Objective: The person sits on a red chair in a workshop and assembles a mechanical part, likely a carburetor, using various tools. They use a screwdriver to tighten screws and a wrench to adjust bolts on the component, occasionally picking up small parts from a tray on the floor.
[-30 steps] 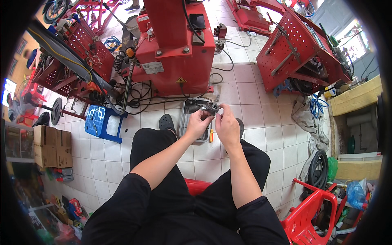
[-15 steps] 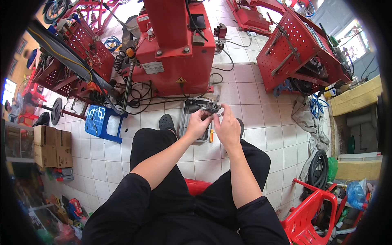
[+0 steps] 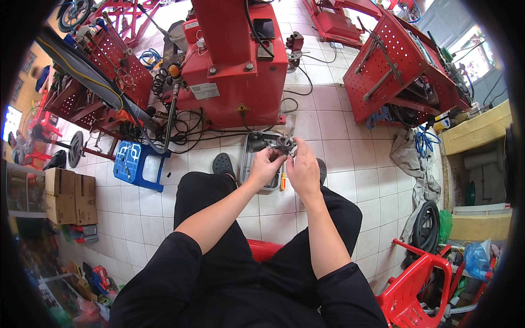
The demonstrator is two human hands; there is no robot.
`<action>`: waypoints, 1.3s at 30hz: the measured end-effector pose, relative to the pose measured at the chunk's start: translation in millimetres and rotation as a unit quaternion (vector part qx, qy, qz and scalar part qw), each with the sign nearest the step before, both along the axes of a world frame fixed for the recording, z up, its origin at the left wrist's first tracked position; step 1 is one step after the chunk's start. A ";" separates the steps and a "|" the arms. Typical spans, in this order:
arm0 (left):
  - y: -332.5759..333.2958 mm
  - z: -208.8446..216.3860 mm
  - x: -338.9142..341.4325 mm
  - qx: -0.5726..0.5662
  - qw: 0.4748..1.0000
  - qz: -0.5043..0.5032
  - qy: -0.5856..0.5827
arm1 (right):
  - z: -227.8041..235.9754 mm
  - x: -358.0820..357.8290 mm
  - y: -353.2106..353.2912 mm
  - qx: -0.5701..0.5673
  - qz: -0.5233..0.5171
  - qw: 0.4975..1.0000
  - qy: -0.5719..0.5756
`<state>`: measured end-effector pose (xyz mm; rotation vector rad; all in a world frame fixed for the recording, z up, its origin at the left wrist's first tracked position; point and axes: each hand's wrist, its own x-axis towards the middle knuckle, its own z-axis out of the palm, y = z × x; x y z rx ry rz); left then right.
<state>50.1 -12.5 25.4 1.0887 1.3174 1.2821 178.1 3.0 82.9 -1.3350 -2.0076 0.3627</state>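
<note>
Between my two hands is a small dark metal machine part (image 3: 285,143) with a round, ring-like mouth, held over the right side of a grey tray (image 3: 244,167). My left hand (image 3: 265,167) has its fingers closed on the near left side of the part. My right hand (image 3: 304,168) grips it from the right, fingertips at its edge. A dark rounded piece (image 3: 255,143) lies in the tray's far left part. By the tray's near right edge is a tool with a yellow-orange handle (image 3: 283,181), perhaps a screwdriver. My fingers hide much of the held part.
A red machine (image 3: 235,82) stands ahead, with black cables (image 3: 191,134) across the tiles. The blue stool (image 3: 131,164) and cardboard boxes (image 3: 71,197) are to the left. Toward the right are a red perforated tool cart (image 3: 377,82), a tire (image 3: 426,227) and a red chair (image 3: 421,284).
The held part has turned slightly, and my right fingers have shifted a little at its edge. My left hand has barely moved.
</note>
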 end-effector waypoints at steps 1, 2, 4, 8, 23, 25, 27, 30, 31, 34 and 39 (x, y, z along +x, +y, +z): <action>-0.1 -1.9 -0.5 -0.002 1.000 -0.002 0.002 | -0.5 -0.4 -1.3 -0.038 -0.008 0.999 0.003; -0.3 -2.5 -1.0 -0.004 1.000 -0.004 0.004 | 0.7 -1.3 -2.3 -0.077 -0.017 0.997 0.006; -0.3 -3.7 -1.7 -0.009 1.000 -0.007 -0.003 | 6.1 -2.7 -3.4 -0.130 -0.046 0.990 -0.006; -0.8 1.7 -1.5 -0.019 1.000 -0.003 0.000 | 2.6 -0.7 -2.3 0.007 -0.016 1.000 -0.011; -0.4 0.4 -2.3 -0.017 1.000 -0.013 0.006 | 0.0 -0.8 -2.8 -0.107 -0.029 0.994 0.019; -0.9 1.1 -2.9 -0.011 1.000 -0.010 0.006 | 5.6 -3.2 -4.4 -0.125 -0.042 0.991 0.012; -1.3 6.0 -0.6 0.008 1.000 -0.004 0.003 | 3.2 -1.7 -3.1 -0.077 -0.034 0.996 0.013; -0.2 -0.2 -1.8 -0.023 1.000 -0.013 0.016 | -6.1 -0.7 1.5 0.014 -0.005 1.000 0.021; 0.0 -3.0 -2.3 -0.020 1.000 -0.012 0.015 | -6.2 -0.5 0.4 -0.010 -0.008 1.000 0.018; 0.2 -9.5 -3.2 -0.012 1.000 -0.009 0.017 | -0.8 -2.4 -2.2 -0.062 -0.027 0.998 0.014; -0.7 1.8 -1.2 -0.009 1.000 -0.006 0.015 | -3.4 -1.4 -0.1 0.007 0.002 1.000 0.027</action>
